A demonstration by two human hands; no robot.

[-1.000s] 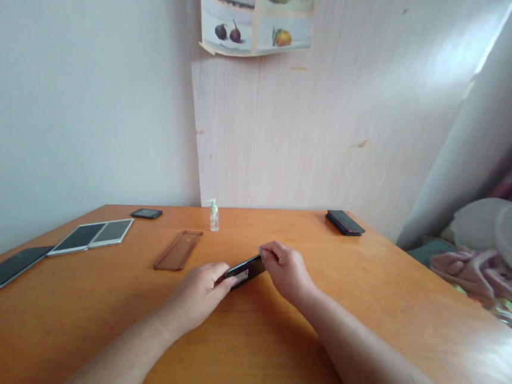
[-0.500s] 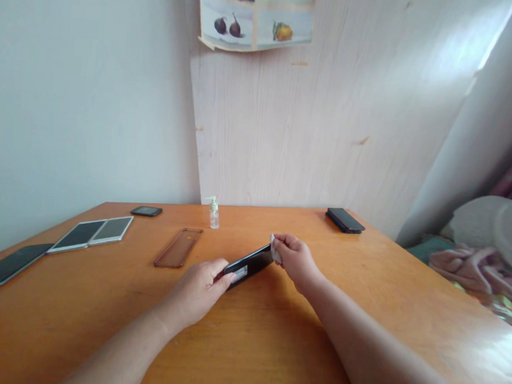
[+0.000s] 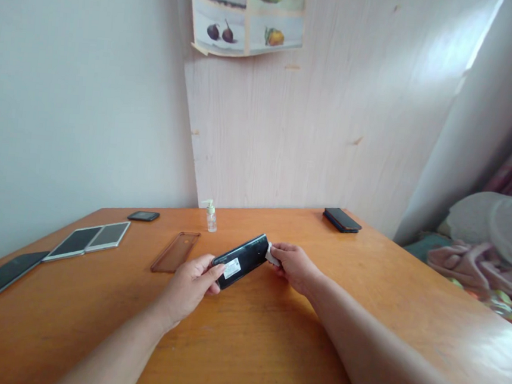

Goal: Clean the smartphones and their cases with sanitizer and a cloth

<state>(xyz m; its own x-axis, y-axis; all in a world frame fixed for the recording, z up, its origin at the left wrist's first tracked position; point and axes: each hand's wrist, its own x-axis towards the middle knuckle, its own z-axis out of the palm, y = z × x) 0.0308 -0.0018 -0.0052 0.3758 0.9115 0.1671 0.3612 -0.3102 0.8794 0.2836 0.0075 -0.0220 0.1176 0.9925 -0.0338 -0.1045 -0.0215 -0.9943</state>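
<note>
A black smartphone [image 3: 250, 255] with a white label near one end is held tilted above the wooden table. My left hand [image 3: 195, 279] is closed round its left end, thumb beside the label. At the phone's far right end, my right hand [image 3: 292, 265] pinches a small white wipe [image 3: 271, 254], which is at or very near the phone's edge; whether it touches I cannot tell. Just left of the phone lies a brownish see-through phone case [image 3: 175, 252]. Behind them stands a small clear pump bottle [image 3: 211, 218] with a pale green top.
On the table's [image 3: 241, 358] left side lie a large dark tablet [image 3: 4, 274], two white-framed devices [image 3: 75, 242] and a small dark phone [image 3: 143, 215]. A dark phone in a folding cover [image 3: 342, 220] rests at the back right. A wall closes the rear.
My left hand has turned the phone so that more of its labelled back faces me. My right hand with the wipe has shifted slightly down at the phone's right end.
</note>
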